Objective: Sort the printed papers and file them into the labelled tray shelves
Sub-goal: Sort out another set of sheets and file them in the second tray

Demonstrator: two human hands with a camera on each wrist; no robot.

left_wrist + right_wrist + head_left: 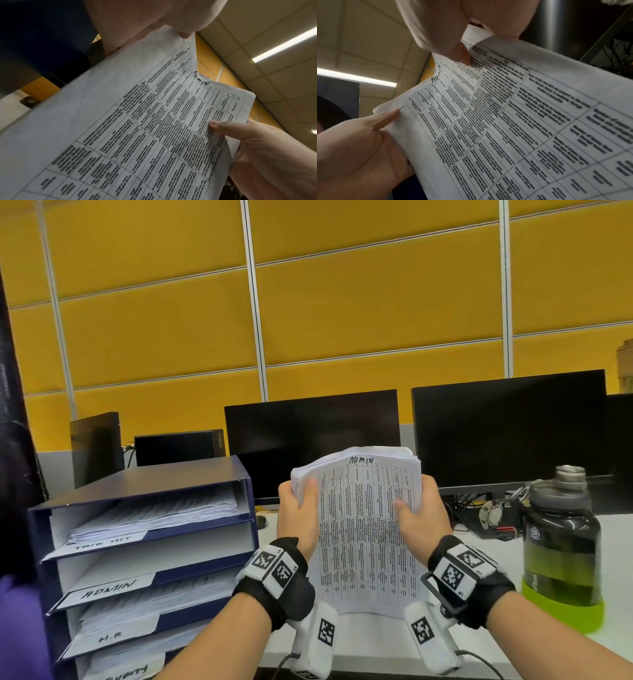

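Observation:
I hold a stack of printed papers (363, 535) upright over the desk; its top sheet is a table of text with "ADMIN" handwritten at the top. My left hand (301, 498) grips the stack's left edge, thumb on the front. My right hand (416, 501) grips the right edge the same way. In the left wrist view the sheet (137, 128) fills the frame, and likewise the sheet (522, 121) in the right wrist view. To the left stands the dark blue tray unit (171, 477), with labels "TASK LIST", "ADMIN" (108, 589) and "H.R" (109, 637). Papers (164, 511) lie in the top shelf.
A dark water bottle with a green base (561, 542) stands on the white desk close to my right wrist. Two black monitors (311, 440) (510, 429) line the back, with cables and a watch (489, 513) beneath. Purple fabric (17, 628) is at the far left.

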